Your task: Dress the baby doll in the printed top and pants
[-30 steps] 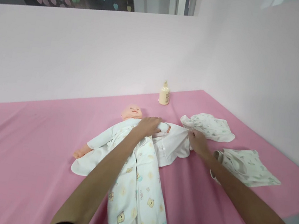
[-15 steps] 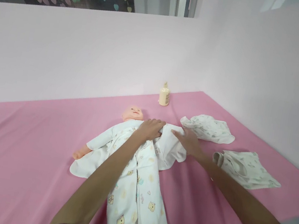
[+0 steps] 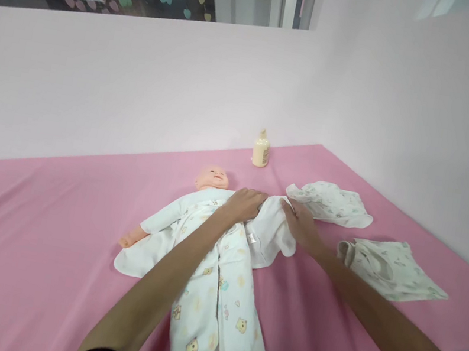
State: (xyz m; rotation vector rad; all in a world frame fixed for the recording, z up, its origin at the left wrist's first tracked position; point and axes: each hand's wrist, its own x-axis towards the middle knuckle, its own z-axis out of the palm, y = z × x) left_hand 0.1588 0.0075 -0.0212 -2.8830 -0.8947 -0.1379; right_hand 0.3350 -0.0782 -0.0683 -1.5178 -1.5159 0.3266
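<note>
A baby doll [image 3: 212, 178] lies on its back, dressed in bear-print trousers [image 3: 198, 307] and a white long-sleeved top [image 3: 167, 218]. White cloth of the top is spread out on both sides. My left hand [image 3: 246, 204] reaches across the doll's chest, its fingers curled over the white sleeve on the right. Just right of it, my right hand [image 3: 300, 225] pinches the outer part of that sleeve [image 3: 274, 221] between thumb and fingers. The doll's arm on this side is hidden by cloth and hands; its other hand [image 3: 133, 236] sticks out of the left sleeve.
A cream pump bottle [image 3: 261, 150] stands by the back wall. Two printed white garments lie to the right: a crumpled one [image 3: 333, 204] behind my right hand and a folded one [image 3: 402, 272] beside my right forearm. Pink cloth [image 3: 26, 236] covers the table.
My left hand has slid slightly right along the sleeve. My right hand's thumb and fingers have closed on the sleeve. The whole view has shifted a little.
</note>
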